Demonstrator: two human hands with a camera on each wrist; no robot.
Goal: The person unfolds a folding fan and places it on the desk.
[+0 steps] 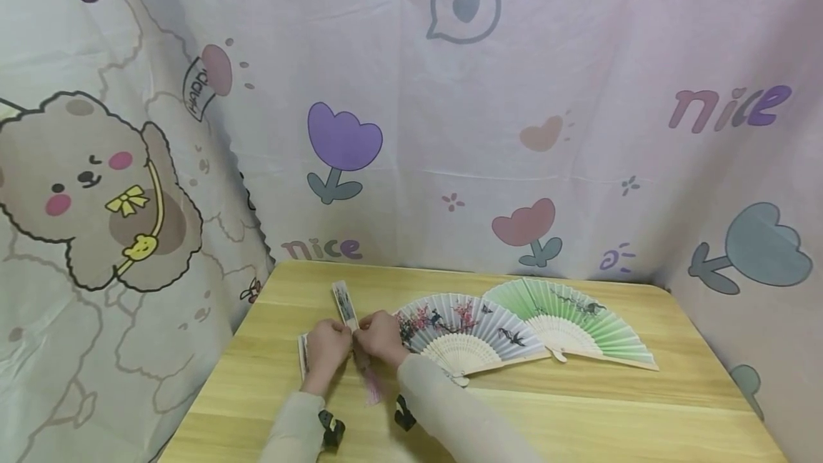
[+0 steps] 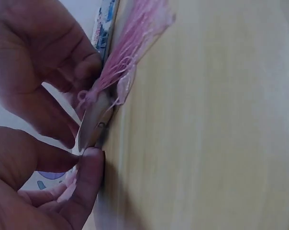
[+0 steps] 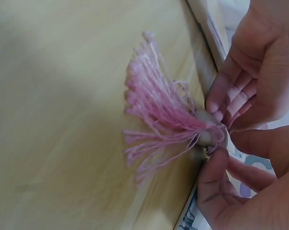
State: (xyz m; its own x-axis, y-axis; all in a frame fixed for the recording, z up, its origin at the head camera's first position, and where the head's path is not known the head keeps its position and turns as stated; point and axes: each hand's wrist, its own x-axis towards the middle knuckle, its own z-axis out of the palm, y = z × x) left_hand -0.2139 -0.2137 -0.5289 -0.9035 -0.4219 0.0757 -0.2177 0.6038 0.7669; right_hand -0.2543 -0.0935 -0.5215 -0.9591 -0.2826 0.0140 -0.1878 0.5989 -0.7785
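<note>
A folded hand fan [image 1: 343, 300] points away from me on the left part of the table. My left hand [image 1: 329, 349] and right hand [image 1: 381, 340] pinch it from either side near its lower end, fingertips close together. From that end trails a pink tassel [image 1: 373, 389], its loose strands spread in the right wrist view, where the tassel [image 3: 156, 98] is seen close up. Just left of my left hand lies a second folded fan [image 1: 302, 356], partly covered by that hand. Beside my right hand is a spread pale fan [image 1: 472, 338] with printed blossoms, birds and a butterfly.
A spread green fan [image 1: 626, 331] lies at the back right, its left end next to the blossom fan. The wooden table [image 1: 579, 427] ends at a printed cloth backdrop [image 1: 411, 127] at the back and sides. Dark straps [image 1: 331, 431] sit at both wrists.
</note>
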